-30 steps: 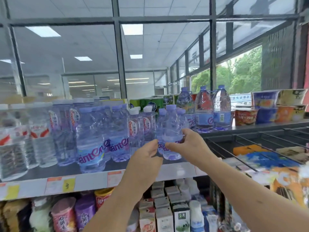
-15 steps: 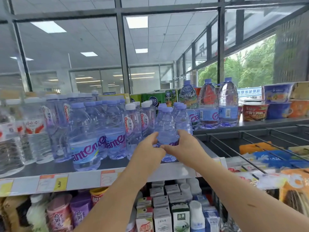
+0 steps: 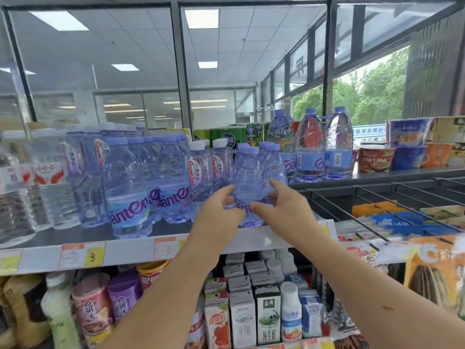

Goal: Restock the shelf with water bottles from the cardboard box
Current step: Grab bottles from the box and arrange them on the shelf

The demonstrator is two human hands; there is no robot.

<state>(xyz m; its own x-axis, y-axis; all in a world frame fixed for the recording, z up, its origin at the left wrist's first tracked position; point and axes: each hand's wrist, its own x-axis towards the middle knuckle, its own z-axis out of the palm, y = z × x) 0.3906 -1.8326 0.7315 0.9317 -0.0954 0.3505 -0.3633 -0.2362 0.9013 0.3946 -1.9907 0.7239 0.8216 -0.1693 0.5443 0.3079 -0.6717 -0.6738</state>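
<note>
Both hands reach up to the shelf [image 3: 130, 251] and meet around one small water bottle [image 3: 249, 182] with a pale purple cap, which stands upright just behind the front edge, near the shelf's right end. The left hand [image 3: 219, 212] holds the bottle's left side low down, thumb raised against the plastic and the other fingers curled in by the label. The right hand [image 3: 284, 210] holds the other side, its forefinger laid along the bottle's right shoulder and its thumb across the front of the label. More small bottles of the same kind [image 3: 273, 162] stand directly behind it, towards the back edge. To its left, along the front edge, stand taller bottles [image 3: 125, 187] with a blue and purple label, close together in rows, and clear bottles with red and white labels [image 3: 47, 182] fill the left end. Past the right end, three big jugs [image 3: 310, 147] stand in a line on a higher ledge, with noodle cups [image 3: 375, 157] beside them. A black wire rack [image 3: 377, 195] lies right of the shelf. Price tags [image 3: 83, 255] are stuck on the front edge, and milk cartons [image 3: 241, 316] stand on the level below.
</note>
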